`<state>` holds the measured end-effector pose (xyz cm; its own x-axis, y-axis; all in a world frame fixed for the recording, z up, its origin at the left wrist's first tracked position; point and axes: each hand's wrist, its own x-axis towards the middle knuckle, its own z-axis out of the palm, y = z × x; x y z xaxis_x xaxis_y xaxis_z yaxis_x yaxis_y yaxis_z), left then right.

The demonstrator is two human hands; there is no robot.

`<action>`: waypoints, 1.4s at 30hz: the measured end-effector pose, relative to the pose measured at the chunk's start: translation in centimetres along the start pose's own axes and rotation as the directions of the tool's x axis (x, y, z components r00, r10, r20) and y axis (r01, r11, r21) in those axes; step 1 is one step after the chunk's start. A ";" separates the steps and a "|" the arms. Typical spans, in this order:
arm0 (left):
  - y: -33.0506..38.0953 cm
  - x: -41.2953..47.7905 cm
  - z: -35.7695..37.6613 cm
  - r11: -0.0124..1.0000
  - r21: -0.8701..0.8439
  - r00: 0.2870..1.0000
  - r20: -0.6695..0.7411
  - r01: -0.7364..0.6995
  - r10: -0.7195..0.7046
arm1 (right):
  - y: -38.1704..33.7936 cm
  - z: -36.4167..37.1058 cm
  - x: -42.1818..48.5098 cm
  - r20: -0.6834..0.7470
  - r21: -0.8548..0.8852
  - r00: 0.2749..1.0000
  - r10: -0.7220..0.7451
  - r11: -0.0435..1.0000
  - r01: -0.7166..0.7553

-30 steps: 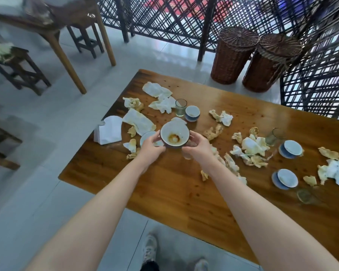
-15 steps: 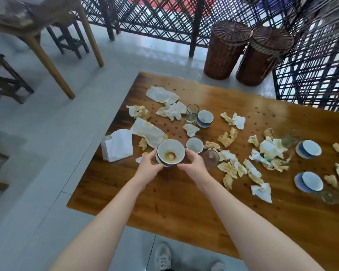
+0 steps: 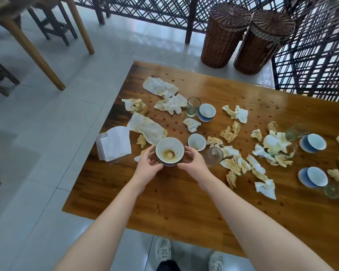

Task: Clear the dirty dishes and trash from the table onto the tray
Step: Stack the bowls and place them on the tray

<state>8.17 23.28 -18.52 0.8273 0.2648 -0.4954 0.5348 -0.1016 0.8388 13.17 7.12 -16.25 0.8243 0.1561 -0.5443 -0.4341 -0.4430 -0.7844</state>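
Dirty bowl (image 3: 169, 153), white inside with a brown stain at the bottom, held between both hands above the near-left part of the wooden table (image 3: 184, 202). Left hand (image 3: 148, 169) at the bowl's 8 o'clock side, fingers curled around its wall; right hand (image 3: 193, 163) at the 4 o'clock side, fingers wrapped on the rim and wall. At the bowl's 2 o'clock, just beside it, a small stained cup (image 3: 196, 142); at 3 o'clock from that hand, a clear glass (image 3: 213, 155) lying tilted. At 12 o'clock, farther off, an upright glass (image 3: 193, 106) touching a blue-sided cup (image 3: 206, 112). At 9 o'clock, a folded white napkin (image 3: 114, 143) on the table's left edge. Stained crumpled tissues (image 3: 241, 165) scattered across the top, thickest toward 3 o'clock. Far right, two blue saucers with cups (image 3: 313, 143). At 1 o'clock beyond the table, two wicker baskets (image 3: 223, 36) on the floor.
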 end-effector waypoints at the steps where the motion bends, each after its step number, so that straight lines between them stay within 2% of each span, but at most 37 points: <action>1: -0.2 0.1 -0.1 1.000 -0.014 1.000 0.013 -0.008 0.008 | 0.1 0.1 0.0 0.015 0.004 1.000 0.003 1.000 -0.003; 7: -1.5 0.8 -0.3 0.998 -0.023 0.992 0.110 -0.051 0.053 | 1.1 0.9 0.7 0.051 0.073 0.999 -0.011 0.997 0.008; 14: -1.3 0.9 -0.9 0.998 -0.030 0.989 0.130 -0.062 0.066 | 1.6 0.9 0.6 0.019 0.062 0.999 -0.028 0.998 0.027; 26: 2.2 -0.6 0.0 0.974 0.012 0.948 0.235 -0.226 0.217 | 1.2 -2.3 -2.1 -0.002 0.182 0.995 -0.102 0.978 0.101; 34: 7.3 -3.2 6.2 0.948 -0.031 0.879 0.366 -0.316 0.305 | 2.1 -10.4 -6.2 -0.120 0.255 0.981 -0.152 0.950 0.179; 42: 11.5 -9.1 18.8 0.880 0.008 0.774 0.479 -0.475 0.413 | 6.9 -21.5 -13.7 -0.344 0.292 0.918 -0.195 0.907 0.302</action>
<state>10.03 1.64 -8.56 0.9440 -0.2963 -0.1451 0.0795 -0.2224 0.9717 6.69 -17.05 -7.78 0.9668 -0.0740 -0.2444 -0.2509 -0.0973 -0.9631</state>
